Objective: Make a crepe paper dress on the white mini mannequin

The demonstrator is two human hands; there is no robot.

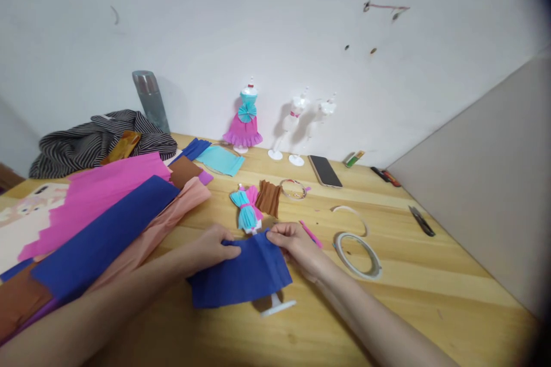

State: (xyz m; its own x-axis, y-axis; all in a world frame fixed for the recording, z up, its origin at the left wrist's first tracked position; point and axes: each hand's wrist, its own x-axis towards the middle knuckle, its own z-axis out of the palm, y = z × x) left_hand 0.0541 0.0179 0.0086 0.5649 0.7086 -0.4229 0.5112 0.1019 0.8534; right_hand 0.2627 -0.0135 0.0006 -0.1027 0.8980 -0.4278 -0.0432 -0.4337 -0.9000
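Note:
A piece of dark blue crepe paper (241, 275) is stretched between my two hands. My left hand (215, 246) pinches its upper left edge, and my right hand (297, 243) pinches the upper right corner. Under the paper lies a small white mannequin, its round base (278, 308) showing below the lower edge and its waist at the top. A turquoise and pink paper bodice (247, 210) covers its chest. Pleated brown crepe paper (269, 199) lies just beyond, beside the bodice. The mannequin's middle is hidden by the blue paper.
Crepe paper sheets (107, 235) pile up on the left, near a striped cloth (99, 137) and a bottle (150, 100). A dressed mannequin (243, 129) and two bare ones stand by the wall. Rightward are a phone (326, 171), a tape roll (375, 268), a pink pen (311, 235) and snips (422, 221).

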